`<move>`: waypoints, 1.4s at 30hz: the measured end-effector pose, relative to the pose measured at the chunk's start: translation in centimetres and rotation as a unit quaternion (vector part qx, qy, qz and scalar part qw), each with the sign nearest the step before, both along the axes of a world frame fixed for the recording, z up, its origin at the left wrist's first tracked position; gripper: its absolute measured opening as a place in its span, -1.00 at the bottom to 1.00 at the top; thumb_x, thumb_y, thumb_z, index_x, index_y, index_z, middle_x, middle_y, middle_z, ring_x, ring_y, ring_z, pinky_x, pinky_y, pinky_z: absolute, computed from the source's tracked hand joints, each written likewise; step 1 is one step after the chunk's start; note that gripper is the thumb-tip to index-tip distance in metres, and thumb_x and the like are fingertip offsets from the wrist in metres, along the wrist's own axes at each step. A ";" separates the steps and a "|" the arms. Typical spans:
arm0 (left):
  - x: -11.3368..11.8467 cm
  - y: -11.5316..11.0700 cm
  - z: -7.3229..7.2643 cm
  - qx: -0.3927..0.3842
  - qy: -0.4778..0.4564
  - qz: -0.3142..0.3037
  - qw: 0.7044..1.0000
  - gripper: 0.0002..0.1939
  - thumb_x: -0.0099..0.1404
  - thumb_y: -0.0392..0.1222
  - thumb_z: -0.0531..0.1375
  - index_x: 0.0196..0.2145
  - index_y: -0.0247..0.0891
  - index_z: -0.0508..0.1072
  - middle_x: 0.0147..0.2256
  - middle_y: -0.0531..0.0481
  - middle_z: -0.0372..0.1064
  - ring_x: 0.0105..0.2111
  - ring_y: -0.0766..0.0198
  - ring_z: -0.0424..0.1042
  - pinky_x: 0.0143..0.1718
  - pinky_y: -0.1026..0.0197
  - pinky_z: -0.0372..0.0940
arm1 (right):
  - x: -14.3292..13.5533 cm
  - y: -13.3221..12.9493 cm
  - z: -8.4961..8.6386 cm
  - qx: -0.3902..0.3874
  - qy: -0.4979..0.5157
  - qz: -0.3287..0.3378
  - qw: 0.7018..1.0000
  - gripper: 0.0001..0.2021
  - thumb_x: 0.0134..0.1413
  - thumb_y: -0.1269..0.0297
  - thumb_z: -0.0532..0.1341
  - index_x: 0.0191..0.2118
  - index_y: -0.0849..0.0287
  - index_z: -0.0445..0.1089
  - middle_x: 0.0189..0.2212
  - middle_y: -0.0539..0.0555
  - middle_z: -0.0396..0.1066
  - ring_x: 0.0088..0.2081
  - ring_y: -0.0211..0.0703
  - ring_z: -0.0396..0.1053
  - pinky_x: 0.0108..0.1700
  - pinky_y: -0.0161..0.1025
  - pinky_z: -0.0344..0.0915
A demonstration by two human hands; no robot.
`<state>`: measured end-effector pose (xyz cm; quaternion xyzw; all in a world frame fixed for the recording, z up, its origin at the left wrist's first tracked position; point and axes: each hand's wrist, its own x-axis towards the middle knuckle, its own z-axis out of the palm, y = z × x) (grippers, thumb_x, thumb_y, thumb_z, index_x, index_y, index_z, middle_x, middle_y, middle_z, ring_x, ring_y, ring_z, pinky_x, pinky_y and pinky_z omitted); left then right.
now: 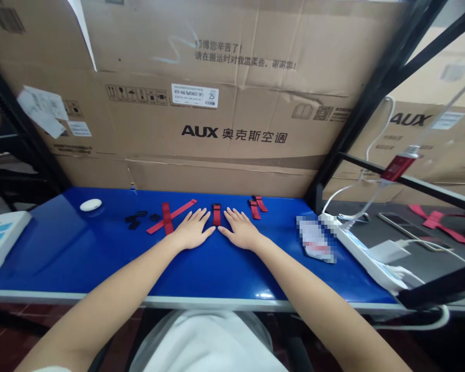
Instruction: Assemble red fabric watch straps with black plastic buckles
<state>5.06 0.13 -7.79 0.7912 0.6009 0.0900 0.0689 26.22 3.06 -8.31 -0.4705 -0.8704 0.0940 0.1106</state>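
Observation:
Both my left hand (191,229) and my right hand (240,229) lie flat on the blue table (217,274), fingers spread, holding nothing. Between their fingertips is a short red strap with a black buckle (216,214). Two red straps (166,218) cross each other just left of my left hand, and small black pieces (134,220) lie farther left. Beyond my right hand are two more short red straps with black buckles (257,207).
A white oval object (90,205) and a white device (3,243) are at the left. At the right lie a blurred packet (315,239) and a white power strip (362,253) with cables. A large cardboard sheet (232,170) stands behind, beside a black frame (356,113).

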 end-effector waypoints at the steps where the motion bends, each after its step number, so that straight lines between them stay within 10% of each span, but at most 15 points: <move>1: 0.0 0.0 0.0 0.000 -0.002 0.001 1.000 -0.23 0.36 0.26 -0.15 0.35 -0.29 0.01 0.37 -0.18 -0.21 0.37 0.01 -0.23 0.32 -0.07 -0.25 | 0.0 0.0 0.0 0.000 -0.002 -0.001 1.000 -0.19 0.22 -0.25 -0.18 0.38 0.28 -0.10 0.40 0.18 -0.24 0.41 0.03 -0.30 0.37 0.00 -0.32; 22: 0.2 -0.2 0.0 -0.003 -0.001 -0.001 1.000 -0.26 0.35 0.24 -0.13 0.33 -0.25 0.06 0.37 -0.17 -0.21 0.37 0.01 -0.21 0.32 -0.08 -0.26 | -0.1 0.1 -0.2 0.007 -0.002 0.000 1.000 -0.19 0.22 -0.24 -0.16 0.38 0.28 -0.10 0.39 0.21 -0.21 0.40 0.04 -0.29 0.37 0.02 -0.32; 30: 0.4 0.1 0.0 0.061 0.078 0.250 0.963 -0.20 0.36 0.15 -0.20 0.29 -0.60 0.07 0.32 -0.47 -0.12 0.34 -0.27 -0.20 0.29 -0.22 -0.34 | -0.9 -1.7 0.9 0.136 0.012 0.109 0.985 -0.46 0.28 0.25 -0.03 0.36 0.01 -0.01 0.38 0.11 -0.11 0.35 0.03 -0.07 0.35 0.10 -0.26; 34: 0.2 0.2 0.0 0.051 0.066 0.225 0.971 -0.25 0.37 0.11 -0.19 0.30 -0.54 0.07 0.30 -0.46 -0.04 0.30 -0.24 -0.04 0.25 -0.22 -0.16 | -0.7 -1.0 1.1 0.113 -0.004 0.117 0.987 -0.55 0.28 0.25 -0.03 0.24 0.11 0.24 0.25 0.17 0.20 0.27 -0.02 0.11 0.34 0.06 -0.20; 42: 2.0 -1.4 0.7 0.035 0.008 0.032 0.999 -0.36 0.41 -0.02 -0.14 0.29 -0.52 0.08 0.32 -0.39 -0.06 0.32 -0.11 -0.04 0.26 -0.09 -0.05 | 4.4 2.7 1.6 0.055 -0.073 -0.137 0.986 -0.58 0.22 0.24 0.06 0.05 0.44 0.39 0.09 0.47 0.32 0.17 0.26 0.22 0.25 0.12 -0.07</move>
